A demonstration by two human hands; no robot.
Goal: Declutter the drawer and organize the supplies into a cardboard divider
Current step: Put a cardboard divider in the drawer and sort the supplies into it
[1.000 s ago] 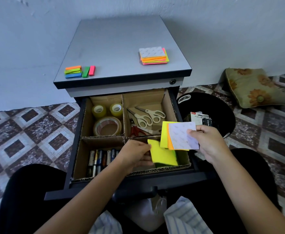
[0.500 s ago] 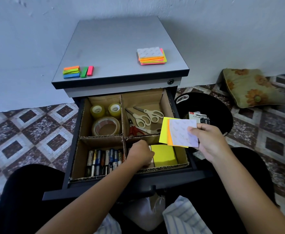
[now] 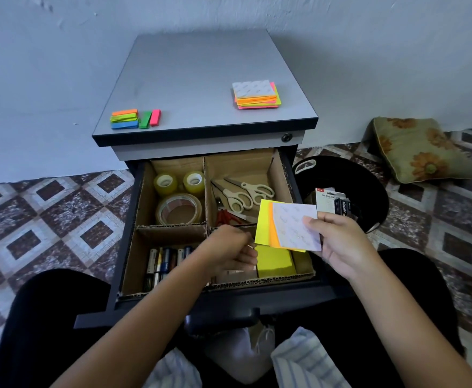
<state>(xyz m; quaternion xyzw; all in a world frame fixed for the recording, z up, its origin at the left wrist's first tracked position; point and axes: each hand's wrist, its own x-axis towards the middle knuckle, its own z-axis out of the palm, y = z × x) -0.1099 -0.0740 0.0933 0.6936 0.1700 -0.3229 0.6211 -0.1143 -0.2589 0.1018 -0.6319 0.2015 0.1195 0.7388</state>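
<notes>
Yellow, and flat now: the square neon-yellow sticky-note pad (image 3: 275,260), which the left hand (image 3: 230,253) was tilting into place 1 second ago, lies on the floor of a compartment of the brown cardboard divider (image 3: 171,229), just right of that hand's knuckles. The hand has let go and risen off it. That looks like 1 pad filed, and the hand is probably free for the next one.

The left hand's fingers are curled in towards the palm. Nothing shows inside them, though the hand is blurred. It hovers above the compartment, with its fingertips close to the fan of pads held by the other hand; whether they touch I cannot tell.

The right hand (image 3: 338,242) has hardly shifted. It pinches a fan of 3 sticky-note pads, yellow, orange and white-backed (image 3: 285,225), with the thumb on top and the fingers beneath. It holds the fan in the air, above the far edge of the filed pad.

Left of the left wrist, a row of cylindrical batteries (image 3: 162,261) fills the neighbouring compartment. Beyond both hands, on the grey cabinet top, a stack of mixed neon pads (image 3: 257,95) remains to be sorted
</notes>
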